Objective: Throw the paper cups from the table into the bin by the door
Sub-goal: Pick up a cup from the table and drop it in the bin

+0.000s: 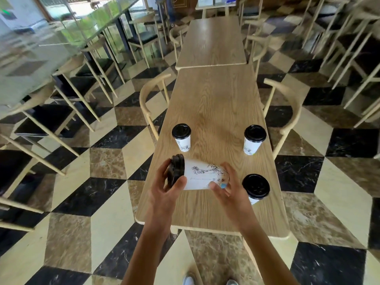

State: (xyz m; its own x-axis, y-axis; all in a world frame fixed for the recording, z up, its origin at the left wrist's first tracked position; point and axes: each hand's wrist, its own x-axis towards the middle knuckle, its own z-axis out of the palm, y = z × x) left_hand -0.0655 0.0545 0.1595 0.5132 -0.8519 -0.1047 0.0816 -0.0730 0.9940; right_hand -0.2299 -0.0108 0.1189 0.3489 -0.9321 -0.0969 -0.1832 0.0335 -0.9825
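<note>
A white paper cup (pixel 200 175) with a black lid and a line drawing lies sideways over the wooden table (pixel 216 103), held between both hands. My left hand (pixel 167 190) grips its lid end, and my right hand (pixel 225 185) grips its base end. Three more lidded paper cups stand upright: one at the left (pixel 182 137), one at the right (pixel 254 139), and one at the near right (pixel 256 188) just beside my right hand. No bin or door is in view.
Pale wooden chairs stand at both sides of the table, left (pixel 151 99) and right (pixel 287 105). A second wooden table (pixel 212 42) adjoins the far end. More chairs and a glass-topped table (pixel 51 36) fill the left; the floor is checkered.
</note>
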